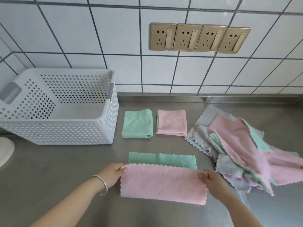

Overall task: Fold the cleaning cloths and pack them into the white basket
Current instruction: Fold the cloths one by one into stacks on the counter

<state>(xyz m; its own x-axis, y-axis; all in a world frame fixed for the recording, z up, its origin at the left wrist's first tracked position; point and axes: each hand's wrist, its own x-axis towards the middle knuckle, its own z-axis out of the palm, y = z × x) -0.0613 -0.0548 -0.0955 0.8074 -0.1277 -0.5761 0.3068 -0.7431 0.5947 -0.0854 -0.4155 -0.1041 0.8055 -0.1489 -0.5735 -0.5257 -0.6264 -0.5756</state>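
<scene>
Pink-and-green cloth [162,182]: plush, scallop-edged, half-folded on steel desk [65,169]. Left hand [113,174], right hand [211,181]: fingers pinch its upper corners. Perforated white basket [65,131] rear-left, empty.

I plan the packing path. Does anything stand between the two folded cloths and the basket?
Nothing visible does. The folded green cloth and folded pink cloth lie right of the basket, with bare counter between.

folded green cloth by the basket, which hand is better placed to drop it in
Left. The folded green cloth lies beside the white basket on the left hand's side; the right hand is farther off. Both now pinch the pink cloth.
</scene>
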